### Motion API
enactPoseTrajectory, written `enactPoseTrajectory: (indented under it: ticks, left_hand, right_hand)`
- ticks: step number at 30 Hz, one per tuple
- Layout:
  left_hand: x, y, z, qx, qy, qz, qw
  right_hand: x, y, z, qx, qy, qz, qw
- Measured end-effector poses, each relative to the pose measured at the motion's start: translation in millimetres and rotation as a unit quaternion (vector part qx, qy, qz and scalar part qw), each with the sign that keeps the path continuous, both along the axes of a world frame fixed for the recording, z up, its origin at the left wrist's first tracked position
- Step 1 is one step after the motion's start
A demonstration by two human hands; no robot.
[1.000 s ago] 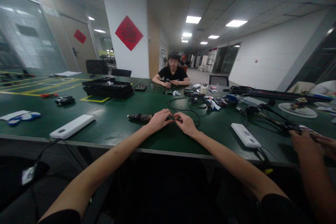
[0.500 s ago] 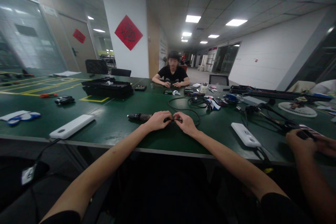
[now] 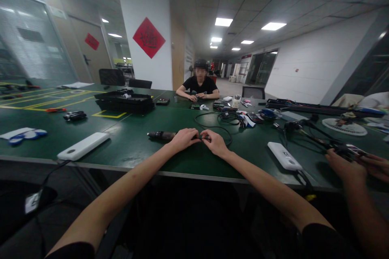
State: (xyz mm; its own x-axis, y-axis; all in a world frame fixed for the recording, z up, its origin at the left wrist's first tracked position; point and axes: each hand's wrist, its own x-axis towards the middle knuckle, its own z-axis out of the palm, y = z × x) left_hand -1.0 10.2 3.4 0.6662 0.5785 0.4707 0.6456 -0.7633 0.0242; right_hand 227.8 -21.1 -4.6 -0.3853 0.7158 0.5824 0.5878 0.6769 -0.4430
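Observation:
My left hand (image 3: 183, 139) and my right hand (image 3: 215, 142) meet on the green table (image 3: 136, 145), fingers pinched together around a small dark object between them; I cannot make out what it is. A dark cylindrical tool (image 3: 161, 135) lies on the table just left of my left hand. A thin black cable (image 3: 217, 123) loops behind my right hand.
A white power bank (image 3: 83, 146) lies at the left, another white one (image 3: 284, 156) at the right. A co-worker's hands (image 3: 346, 164) work at the right edge. A person sits opposite (image 3: 199, 85). A black tray (image 3: 125, 101) and cables lie further back.
My hands stay nearly still, pinching the same small object. The co-worker's hands at the right have shifted a little up and left.

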Motion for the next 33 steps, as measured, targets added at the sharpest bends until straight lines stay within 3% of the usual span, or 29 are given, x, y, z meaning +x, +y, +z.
enactPoseTrajectory:
  ticks: [7,13,19,33]
  left_hand:
    - [-2.3,-8.1,2.1,0.017,0.015,-0.021,1.000]
    - [-1.5,-7.3,2.4,-0.002,-0.005,0.016,1.000]
    - [-1.8,-8.5,3.4,-0.004,-0.004,-0.006,1.000]
    - [-2.4,-7.5,2.6,-0.009,-0.010,0.011,1.000]
  right_hand:
    - [-0.5,0.0,-0.4,-0.005,0.004,0.003,1.000]
    - [-1.0,-1.8,1.9,-0.004,0.002,0.001,1.000]
    - [-0.8,-1.7,2.0,-0.006,0.004,0.003,1.000]
    - [-1.1,-2.1,2.2,-0.002,-0.001,0.001,1.000]
